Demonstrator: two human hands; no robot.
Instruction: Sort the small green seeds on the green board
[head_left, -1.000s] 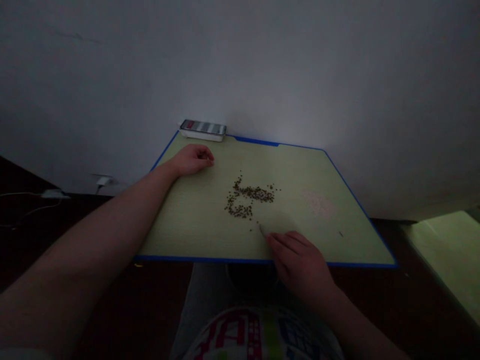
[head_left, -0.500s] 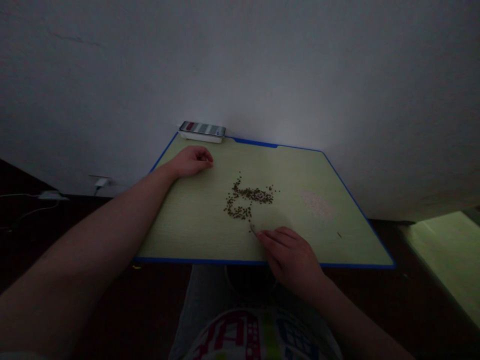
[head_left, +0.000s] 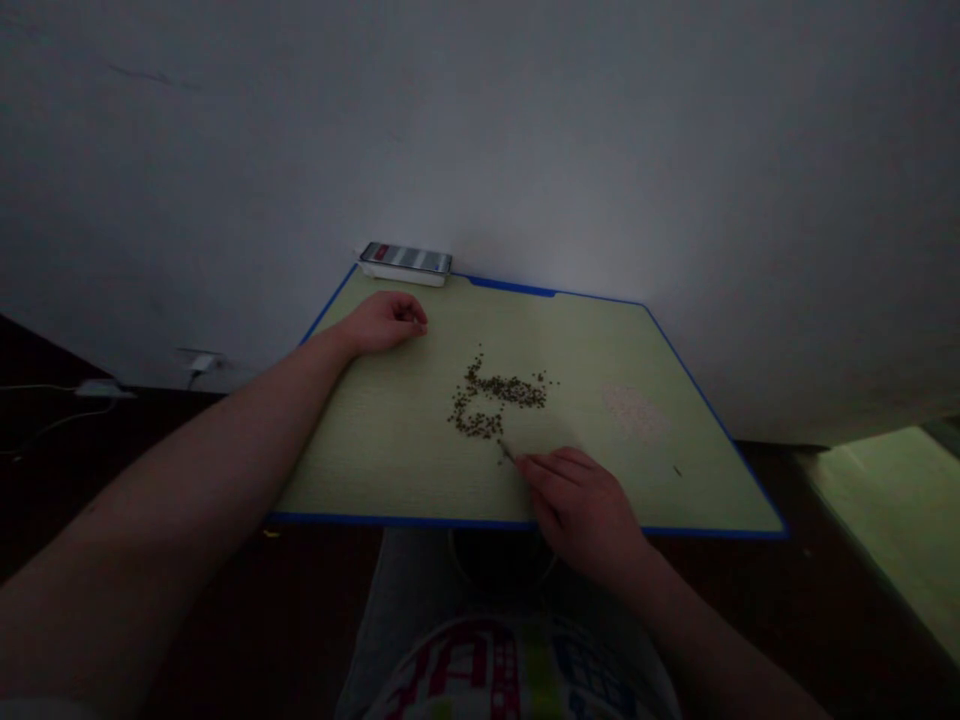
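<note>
My right hand (head_left: 581,500) pinches a thin, narrow-tipped tool (head_left: 507,452), too small and dim to name surely. Its tip points at the lower edge of a scatter of small dark seeds (head_left: 510,390) on the pale green tabletop (head_left: 390,450). The seeds form a band with a loop curving below it on the left. My left hand (head_left: 386,322) rests on the left side of the table, fingers curled in and thumb close to them, with nothing visible in it. It lies apart from the seeds.
A thin patch of pale grains (head_left: 634,412) lies on the right, near a small dark sliver (head_left: 677,471). A phone (head_left: 405,258) lies on a white box (head_left: 401,275) at the back left corner. The wall (head_left: 525,150) stands behind the blue table edge (head_left: 510,287).
The tool in my right hand has tilted slightly, its tip shifting a little up and left. My left hand and the seeds look the same.
</note>
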